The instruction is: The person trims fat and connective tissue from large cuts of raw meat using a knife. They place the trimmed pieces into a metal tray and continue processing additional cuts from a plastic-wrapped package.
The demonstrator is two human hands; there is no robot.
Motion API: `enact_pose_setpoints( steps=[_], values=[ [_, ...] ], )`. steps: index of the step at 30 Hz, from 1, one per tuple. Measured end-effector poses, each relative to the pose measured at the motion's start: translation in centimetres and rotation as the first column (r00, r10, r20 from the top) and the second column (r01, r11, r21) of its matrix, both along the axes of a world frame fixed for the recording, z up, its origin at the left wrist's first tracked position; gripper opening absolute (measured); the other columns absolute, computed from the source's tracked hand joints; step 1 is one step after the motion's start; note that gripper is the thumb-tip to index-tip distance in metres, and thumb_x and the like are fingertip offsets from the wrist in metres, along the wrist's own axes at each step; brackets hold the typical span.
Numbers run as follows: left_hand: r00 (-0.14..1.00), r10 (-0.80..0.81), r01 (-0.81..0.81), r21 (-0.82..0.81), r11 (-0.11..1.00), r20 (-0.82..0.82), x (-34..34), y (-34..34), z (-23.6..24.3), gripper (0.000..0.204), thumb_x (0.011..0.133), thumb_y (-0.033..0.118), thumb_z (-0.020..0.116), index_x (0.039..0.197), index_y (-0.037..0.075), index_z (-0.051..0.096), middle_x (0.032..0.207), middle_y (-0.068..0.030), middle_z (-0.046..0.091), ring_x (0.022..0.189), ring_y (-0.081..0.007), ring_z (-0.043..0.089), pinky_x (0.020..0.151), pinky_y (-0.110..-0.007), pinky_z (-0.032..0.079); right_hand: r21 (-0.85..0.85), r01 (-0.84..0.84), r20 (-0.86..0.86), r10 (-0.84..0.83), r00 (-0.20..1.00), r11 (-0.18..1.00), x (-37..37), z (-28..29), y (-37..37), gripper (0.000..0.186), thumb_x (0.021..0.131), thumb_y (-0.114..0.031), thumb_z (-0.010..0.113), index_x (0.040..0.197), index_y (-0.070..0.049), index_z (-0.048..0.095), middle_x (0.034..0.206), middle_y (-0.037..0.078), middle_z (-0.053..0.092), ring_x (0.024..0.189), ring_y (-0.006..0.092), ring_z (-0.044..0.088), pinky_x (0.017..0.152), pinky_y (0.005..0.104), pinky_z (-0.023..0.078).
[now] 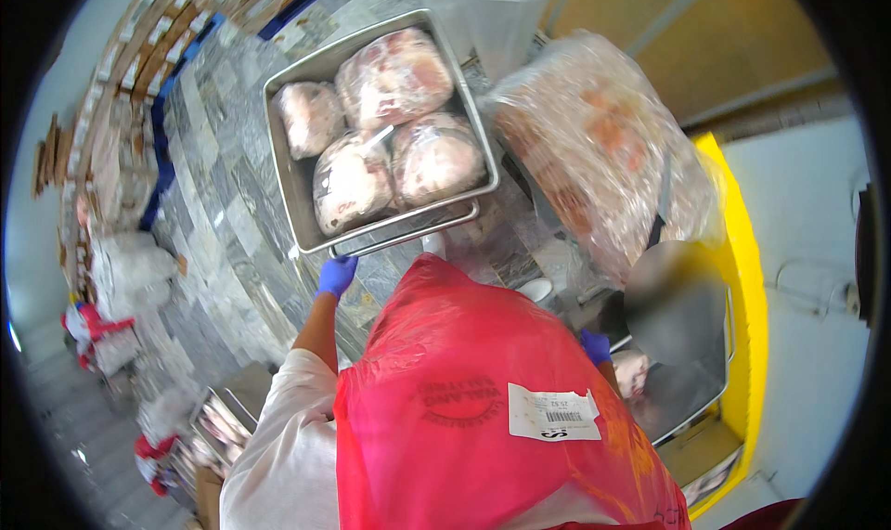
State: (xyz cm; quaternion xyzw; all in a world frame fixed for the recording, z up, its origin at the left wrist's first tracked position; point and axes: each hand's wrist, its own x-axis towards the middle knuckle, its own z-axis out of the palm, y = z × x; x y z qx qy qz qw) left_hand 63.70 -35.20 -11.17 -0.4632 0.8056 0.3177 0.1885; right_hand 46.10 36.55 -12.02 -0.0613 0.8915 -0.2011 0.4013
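L hand clamped on handle at steel tub's near-left corner, 4 bagged meat pcs inside. R hand near bin's L edge, part hidden, can't tell grip.

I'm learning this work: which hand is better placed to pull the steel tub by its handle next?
The left hand, likely: it is at the left end of the handle, while the right hand is apart from it, farther right.
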Motion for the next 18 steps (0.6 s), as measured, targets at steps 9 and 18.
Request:
enact_pose_setpoints(
  steps=[9, 18],
  values=[
    [0.604, 0.774, -0.565, 0.582, 0.585, -0.191, 0.8, -6.6, -5.7, 0.055, 0.098, 0.046, 0.059, 0.129, 0.000, 0.060, 0.114, -0.0125, 0.070, 0.090, -0.0236, 0.068, 0.078, -0.034, 0.053, -0.071, 0.167, 0.142, -0.156, 0.978, 0.983, -14.8, 2.2, -24.4, 0.032, 0.094, -0.031, 0.066, 0.085, 0.000, 0.068, 0.075, 0.006, 0.066, 0.066, 0.0133, 0.061, 0.061, 0.0318, 0.049],
    [0.181, 0.983, -0.593, 0.794, 0.132, -0.028, -1.5, -6.3, -2.8, 0.061, 0.097, 0.055, 0.056, 0.133, 0.005, 0.053, 0.123, -0.0106, 0.067, 0.101, -0.0209, 0.065, 0.087, -0.035, 0.050, -0.102, -0.398, 0.089, 0.407, 0.909, 0.912, -23.4, 1.8, -47.9, 0.040, 0.092, -0.038, 0.066, 0.099, 0.002, 0.072, 0.084, 0.013, 0.073, 0.075, 0.0213, 0.068, 0.074, 0.0359, 0.053]
  ],
)
